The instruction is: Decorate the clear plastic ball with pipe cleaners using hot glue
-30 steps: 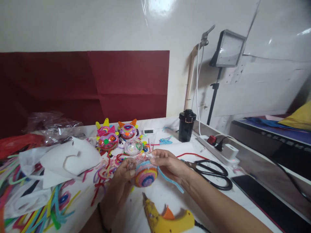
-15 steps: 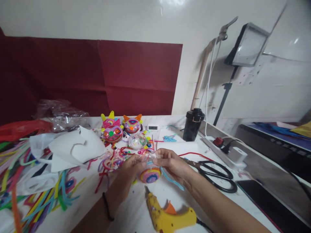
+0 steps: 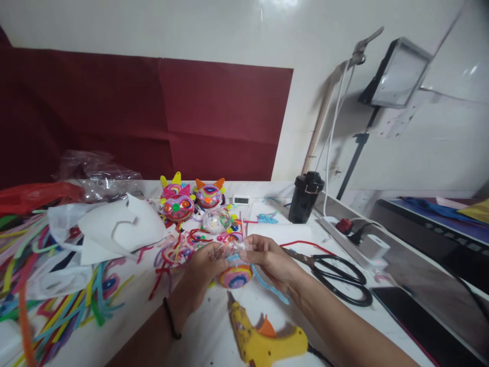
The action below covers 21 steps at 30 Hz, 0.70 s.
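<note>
While the view has swung a little to the right since a second ago, both hands sit where they did over the white table point(image 3: 214, 331), so the work is unmoved.

Left edge: pipe cleaners point(image 3: 57, 306) in loose heaps, white sheets point(image 3: 114, 229) above them; little free room on this side.

Back middle: three finished faces point(image 3: 193, 199) and a clear ball point(image 3: 216, 220), near the hands but apart from them.

Left hand point(image 3: 204, 267): fingers curled on the left side of the striped ball point(image 3: 236, 275), gripping it as before.

Striped ball: held between both hands just above the table, coloured rings facing the camera, no longer as low in view.

Right hand point(image 3: 269, 260): fingertips pinched at the ball's top, a blue pipe cleaner point(image 3: 269, 286) trailing below the wrist.

Near edge: yellow glue gun point(image 3: 263, 341) lying just beneath the ball, nozzle pointing up at it; tight room below.

Right: black scissors point(image 3: 336, 283) beside the right forearm, power strip point(image 3: 351, 234) and dark phone point(image 3: 424, 321) further out.
</note>
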Motion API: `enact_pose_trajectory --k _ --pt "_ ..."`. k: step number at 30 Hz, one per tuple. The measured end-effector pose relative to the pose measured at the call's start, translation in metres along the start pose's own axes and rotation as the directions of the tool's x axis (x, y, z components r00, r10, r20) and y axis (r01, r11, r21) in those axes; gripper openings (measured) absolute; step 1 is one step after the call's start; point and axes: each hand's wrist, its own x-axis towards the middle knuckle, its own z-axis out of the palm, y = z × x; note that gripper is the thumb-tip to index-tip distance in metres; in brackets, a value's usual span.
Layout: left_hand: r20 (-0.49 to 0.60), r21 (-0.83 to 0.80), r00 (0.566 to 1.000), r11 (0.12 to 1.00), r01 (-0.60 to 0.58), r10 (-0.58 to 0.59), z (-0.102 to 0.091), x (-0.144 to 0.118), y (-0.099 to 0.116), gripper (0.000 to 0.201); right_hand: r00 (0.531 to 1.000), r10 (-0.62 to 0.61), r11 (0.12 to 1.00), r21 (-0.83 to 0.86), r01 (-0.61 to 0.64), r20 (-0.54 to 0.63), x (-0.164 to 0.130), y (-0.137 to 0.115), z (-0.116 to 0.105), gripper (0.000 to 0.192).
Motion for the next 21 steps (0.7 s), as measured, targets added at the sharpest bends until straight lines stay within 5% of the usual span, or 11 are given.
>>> enact_pose_trajectory --k 10,16,21 --pt "-0.063 -0.005 0.996 0.998 0.062 -0.062 -0.0034 0.0014 -0.0083 0.019 1.0 0.015 1.0 -0.016 -0.015 -0.015 0.0048 0.0081 -0.0055 0.039" --pt "0.03 -0.069 0.995 0.993 0.096 -0.094 -0.0036 -0.0005 -0.0002 0.021 1.0 0.019 1.0 -0.017 -0.019 -0.001 0.0042 0.0077 -0.0056 0.04" --pt "-0.018 -0.02 0.997 0.997 0.076 -0.077 -0.0045 0.0006 -0.0006 0.024 1.0 0.019 1.0 -0.018 -0.019 0.005 0.0038 0.0089 -0.0059 0.039"
